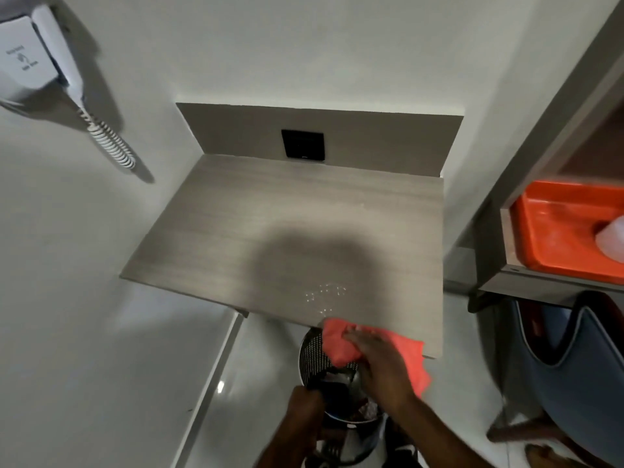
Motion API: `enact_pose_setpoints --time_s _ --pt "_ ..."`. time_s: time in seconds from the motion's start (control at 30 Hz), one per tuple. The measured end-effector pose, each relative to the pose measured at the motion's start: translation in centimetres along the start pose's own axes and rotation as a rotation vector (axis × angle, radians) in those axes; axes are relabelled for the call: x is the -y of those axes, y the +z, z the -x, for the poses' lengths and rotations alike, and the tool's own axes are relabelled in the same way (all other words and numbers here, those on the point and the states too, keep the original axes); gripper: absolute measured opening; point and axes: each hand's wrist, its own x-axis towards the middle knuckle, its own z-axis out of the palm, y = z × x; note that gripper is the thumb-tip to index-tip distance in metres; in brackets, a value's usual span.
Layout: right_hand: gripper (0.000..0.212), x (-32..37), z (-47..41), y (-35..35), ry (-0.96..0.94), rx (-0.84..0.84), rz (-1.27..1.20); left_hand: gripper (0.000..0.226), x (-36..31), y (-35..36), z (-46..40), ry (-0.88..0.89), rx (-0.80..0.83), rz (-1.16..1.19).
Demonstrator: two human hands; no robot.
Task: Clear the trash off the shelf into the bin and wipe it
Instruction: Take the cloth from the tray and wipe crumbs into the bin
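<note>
A grey wood-grain shelf (pixel 263 224) juts from the wall, bare except for small white crumbs (pixel 324 293) near its front edge. My right hand (pixel 378 363) presses a coral-red cloth (pixel 341 342) at the shelf's front edge, the cloth hanging over the rim. Just below stands a perforated metal bin (pixel 312 352) with trash inside. My left hand (pixel 304 405) grips the bin's near rim and holds it under the shelf edge.
A wall phone (pixel 37 59) with a coiled cord hangs at upper left. A black wall plate (pixel 303 145) sits behind the shelf. To the right, a cabinet holds an orange tray (pixel 553 231); a blue chair (pixel 570 366) stands below it.
</note>
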Motion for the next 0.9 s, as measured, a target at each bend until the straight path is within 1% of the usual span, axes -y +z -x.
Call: enact_pose_setpoints --time_s 0.03,0.1,0.13,0.2,0.27,0.33,0.37,0.43,0.47,0.53,0.57,0.63,0.77,0.9 --pt "0.058 0.7 1.3 0.5 0.018 0.03 -0.068 0.018 0.3 -0.1 0.0 0.036 -0.019 -0.025" --pt "0.056 1.3 2.9 1.1 0.116 0.118 -0.187 0.018 0.9 -0.5 0.0 0.113 -0.092 -0.118" --pt "0.056 1.6 3.5 1.1 0.148 0.144 -0.211 0.022 1.1 -0.6 0.1 0.147 -0.122 -0.189" --pt "0.059 2.6 3.8 0.5 0.162 0.087 -0.272 0.03 1.1 -1.1 0.1 0.206 -0.166 -0.286" --pt "0.062 3.3 3.0 -1.3 0.164 -0.023 -0.381 0.036 0.8 -2.0 -0.4 0.191 -0.174 -0.316" --pt "0.052 2.8 0.3 -3.9 0.172 -0.153 -0.439 0.044 0.2 -2.8 -0.9 0.138 -0.151 -0.275" --pt "0.047 2.2 -1.5 -5.2 0.182 -0.228 -0.375 0.045 -0.1 -3.2 -1.2 0.116 -0.139 -0.234" --pt "0.045 0.4 -5.5 -7.1 0.181 -0.33 -0.118 0.04 -0.3 -3.8 -1.3 0.073 -0.077 -0.12" --pt "0.047 -0.6 -7.2 -7.2 0.205 -0.311 -0.042 0.037 -0.4 -4.0 -1.3 0.059 -0.048 -0.074" --pt "0.051 -1.6 -9.3 -5.3 0.302 -0.148 0.096 0.037 -0.6 -4.5 -1.5 0.056 -0.025 -0.041" --pt "0.054 -1.9 -9.9 -4.1 0.331 -0.093 0.188 0.035 -0.7 -4.8 -1.7 0.06 -0.024 -0.034" --pt "0.057 -2.1 -10.8 -2.5 0.356 -0.097 0.301 0.031 -0.9 -5.3 -1.9 0.072 -0.021 -0.018" --pt "0.059 -1.9 -12.8 -1.4 0.343 -0.149 0.348 0.031 -1.5 -6.7 -2.5 0.057 0.028 -0.002" --pt "0.061 -0.6 -13.4 -0.3 0.298 -0.105 0.249 0.035 -2.0 -7.7 -3.1 0.071 0.055 -0.022"
